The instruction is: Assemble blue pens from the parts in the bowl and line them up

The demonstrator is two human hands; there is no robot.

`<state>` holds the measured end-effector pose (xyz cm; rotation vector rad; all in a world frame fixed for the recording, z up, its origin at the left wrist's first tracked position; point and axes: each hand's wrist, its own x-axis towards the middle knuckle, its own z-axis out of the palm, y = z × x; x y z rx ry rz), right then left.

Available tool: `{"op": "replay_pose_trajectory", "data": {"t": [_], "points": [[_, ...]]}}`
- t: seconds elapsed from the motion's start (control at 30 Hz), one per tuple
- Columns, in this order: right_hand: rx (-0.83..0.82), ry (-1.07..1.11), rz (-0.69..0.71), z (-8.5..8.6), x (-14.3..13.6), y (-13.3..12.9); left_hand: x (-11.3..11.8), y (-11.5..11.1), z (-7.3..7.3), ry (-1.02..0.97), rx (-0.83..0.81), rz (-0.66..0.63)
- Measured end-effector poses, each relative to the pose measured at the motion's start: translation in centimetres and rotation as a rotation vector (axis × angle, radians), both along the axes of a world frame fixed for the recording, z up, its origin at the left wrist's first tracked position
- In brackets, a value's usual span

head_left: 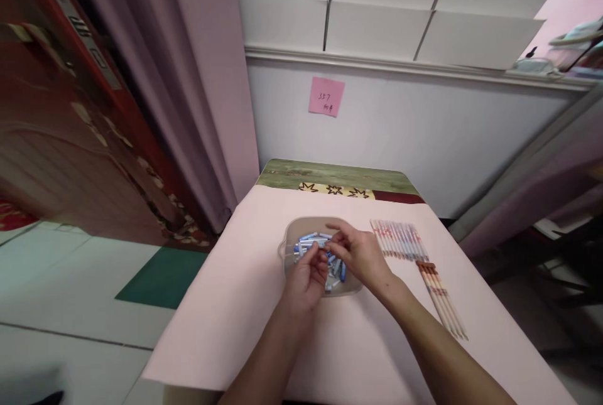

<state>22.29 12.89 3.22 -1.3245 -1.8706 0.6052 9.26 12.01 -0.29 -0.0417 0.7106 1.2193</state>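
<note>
Hands (307, 276) (360, 255) pinch small piece (321, 244) between them, over bin (293, 227).

We have a table whose green wood-patterned top (325, 171) shows beyond the beige tub (292, 226), with a yellow star-printed strip (346, 190) and a dark red band (398, 197). A pale pink sheet (226, 304) spreads under and around the tub. Right of the tub, we see a row of slim patterned pens (399, 240) side by side; farther right and nearer us than the tub, several brown-topped pens (441, 298).

A mauve curtain (188, 66) hangs between a red door (61, 141) and a pale wall (400, 122).
</note>
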Motion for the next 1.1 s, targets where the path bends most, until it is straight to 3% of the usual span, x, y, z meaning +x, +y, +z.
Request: {"op": "replay_pose_trajectory", "data": {"t": [0.1,0.2,0.3,0.47,0.9,1.0,1.1], "points": [[-0.129,0.392,-0.061,-0.6,0.2,-0.2,-0.5,0.0,0.3,-0.044,-0.016,-0.021],[-0.206,0.561,-0.062,-0.9,0.5,-0.4,-0.7,0.0,0.6,-0.062,-0.027,-0.039],[-0.227,0.486,-0.062,-1.2,0.6,-0.6,-0.5,-0.1,0.6,-0.061,-0.018,-0.041],[-0.110,0.224,-0.060,-1.5,0.5,-0.8,0.0,-0.1,0.2,-0.027,0.005,-0.024],[0.012,-0.098,-0.092,-0.1,-0.3,-1.7,0.5,-0.3,0.1,0.016,-0.014,-0.032],[0.043,-0.092,-0.086,-0.1,-0.4,-1.7,0.6,-0.4,0.2,-0.006,-0.017,-0.056],[-0.021,0.083,-0.091,-0.5,-0.4,-1.6,0.4,-0.5,0.6,-0.043,-0.015,-0.085]]}}
